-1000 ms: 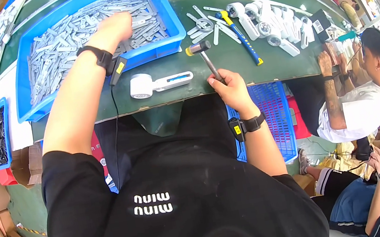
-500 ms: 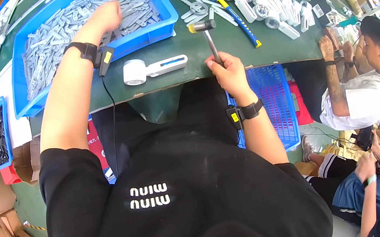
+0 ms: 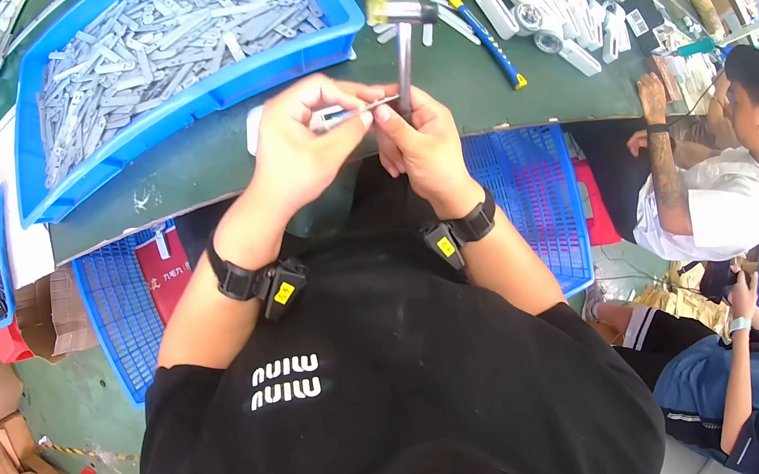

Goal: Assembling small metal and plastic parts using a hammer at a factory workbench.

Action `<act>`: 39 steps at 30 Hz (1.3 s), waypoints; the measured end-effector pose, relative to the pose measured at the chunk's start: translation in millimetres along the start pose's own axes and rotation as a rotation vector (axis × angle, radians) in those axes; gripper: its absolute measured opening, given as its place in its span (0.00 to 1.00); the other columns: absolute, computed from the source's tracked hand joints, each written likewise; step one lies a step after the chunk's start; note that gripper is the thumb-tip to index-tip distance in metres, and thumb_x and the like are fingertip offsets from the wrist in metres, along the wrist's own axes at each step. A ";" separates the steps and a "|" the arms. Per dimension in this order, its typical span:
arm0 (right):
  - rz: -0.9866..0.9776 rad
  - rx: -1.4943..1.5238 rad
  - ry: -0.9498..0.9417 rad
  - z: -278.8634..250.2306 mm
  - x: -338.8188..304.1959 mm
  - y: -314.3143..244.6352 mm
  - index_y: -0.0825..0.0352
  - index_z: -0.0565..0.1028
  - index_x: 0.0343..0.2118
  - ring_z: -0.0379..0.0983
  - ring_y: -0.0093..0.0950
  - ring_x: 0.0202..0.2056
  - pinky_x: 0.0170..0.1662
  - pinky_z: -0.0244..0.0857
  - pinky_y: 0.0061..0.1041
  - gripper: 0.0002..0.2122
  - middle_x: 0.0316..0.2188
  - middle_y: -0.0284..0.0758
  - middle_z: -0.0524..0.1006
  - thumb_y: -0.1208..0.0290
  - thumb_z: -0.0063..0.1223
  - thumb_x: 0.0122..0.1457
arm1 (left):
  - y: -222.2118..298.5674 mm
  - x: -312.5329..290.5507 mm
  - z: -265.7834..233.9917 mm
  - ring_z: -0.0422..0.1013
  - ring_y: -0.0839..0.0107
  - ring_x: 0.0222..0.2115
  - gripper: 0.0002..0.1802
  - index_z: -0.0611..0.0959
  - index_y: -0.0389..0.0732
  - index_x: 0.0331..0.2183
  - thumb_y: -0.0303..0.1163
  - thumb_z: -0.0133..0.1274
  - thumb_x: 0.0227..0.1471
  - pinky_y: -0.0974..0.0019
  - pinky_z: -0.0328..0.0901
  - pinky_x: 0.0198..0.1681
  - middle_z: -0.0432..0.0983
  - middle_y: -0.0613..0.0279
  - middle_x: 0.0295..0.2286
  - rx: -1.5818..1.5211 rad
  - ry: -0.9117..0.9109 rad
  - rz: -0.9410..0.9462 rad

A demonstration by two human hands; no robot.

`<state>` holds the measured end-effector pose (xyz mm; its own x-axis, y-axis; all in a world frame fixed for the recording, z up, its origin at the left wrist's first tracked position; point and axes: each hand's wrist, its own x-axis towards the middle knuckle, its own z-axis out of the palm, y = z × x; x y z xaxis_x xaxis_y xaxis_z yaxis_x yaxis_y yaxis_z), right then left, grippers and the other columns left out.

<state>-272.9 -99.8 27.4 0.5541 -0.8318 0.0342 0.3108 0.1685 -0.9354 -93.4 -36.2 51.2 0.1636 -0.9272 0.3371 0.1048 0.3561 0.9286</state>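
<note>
The left hand pinches a slim strip near the surface's front edge; the right hand grips a two-faced mallet too, so crowded fingers might drop the strip.

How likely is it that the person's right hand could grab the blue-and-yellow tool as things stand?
Probably not: the right hand is closed around a hammer, though the way across the table to the blue-and-yellow tool looks open.
</note>
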 end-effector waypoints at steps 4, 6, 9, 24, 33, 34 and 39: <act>-0.027 0.075 0.004 -4.7 2.5 3.3 0.70 0.79 0.51 0.68 0.14 0.18 0.19 0.63 0.18 0.09 0.33 0.32 0.83 0.73 0.62 0.73 | -11.1 -7.3 -15.9 0.82 0.73 0.39 0.06 0.88 0.36 0.38 0.24 0.69 0.59 0.66 0.76 0.45 0.89 0.55 0.41 0.298 0.033 -0.001; -0.031 0.085 -0.020 -18.6 5.2 8.1 0.69 0.79 0.47 0.68 0.15 0.18 0.20 0.63 0.19 0.07 0.31 0.30 0.81 0.72 0.63 0.73 | -9.8 -8.3 -18.5 0.82 0.68 0.36 0.12 0.91 0.39 0.40 0.28 0.74 0.53 0.63 0.76 0.42 0.87 0.55 0.36 0.450 0.002 -0.060; -0.087 -0.120 0.071 -38.1 14.7 0.3 0.69 0.79 0.44 0.67 0.15 0.18 0.21 0.62 0.19 0.05 0.27 0.29 0.79 0.73 0.64 0.72 | 9.7 4.0 -15.1 0.82 0.60 0.37 0.12 0.89 0.38 0.38 0.27 0.73 0.51 0.59 0.76 0.43 0.87 0.56 0.39 0.953 -0.068 0.413; 0.058 0.170 0.018 -86.3 18.9 1.1 0.67 0.75 0.37 0.62 0.19 0.15 0.20 0.60 0.24 0.05 0.23 0.31 0.74 0.76 0.61 0.70 | -21.2 -0.2 -15.6 0.79 0.63 0.36 0.06 0.89 0.45 0.34 0.32 0.70 0.53 0.57 0.76 0.37 0.80 0.69 0.37 1.210 -0.117 0.420; -0.018 0.086 0.043 -81.0 14.1 7.5 0.67 0.75 0.36 0.64 0.18 0.15 0.20 0.62 0.23 0.05 0.21 0.30 0.74 0.77 0.62 0.69 | -16.2 2.0 -13.3 0.81 0.62 0.37 0.05 0.90 0.42 0.36 0.28 0.69 0.55 0.58 0.77 0.39 0.83 0.66 0.39 1.193 -0.142 0.342; -0.025 0.050 0.024 -80.1 13.8 8.8 0.67 0.75 0.36 0.64 0.18 0.16 0.20 0.62 0.23 0.06 0.21 0.29 0.74 0.77 0.62 0.69 | -16.6 2.0 -13.4 0.81 0.62 0.37 0.05 0.90 0.42 0.36 0.28 0.69 0.55 0.58 0.77 0.39 0.83 0.66 0.39 1.194 -0.143 0.341; -0.033 0.007 0.005 -78.7 12.5 9.9 0.67 0.75 0.36 0.64 0.17 0.16 0.20 0.62 0.22 0.06 0.20 0.28 0.73 0.77 0.63 0.69 | -19.8 -1.0 -14.2 0.80 0.62 0.37 0.06 0.89 0.41 0.37 0.28 0.69 0.55 0.57 0.76 0.39 0.82 0.66 0.41 1.255 -0.163 0.400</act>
<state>-323.6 -150.1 -9.2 0.5395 -0.8396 0.0633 0.3344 0.1447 -0.9313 -81.8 -40.7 30.3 -0.1572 -0.8190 0.5518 -0.9082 0.3394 0.2448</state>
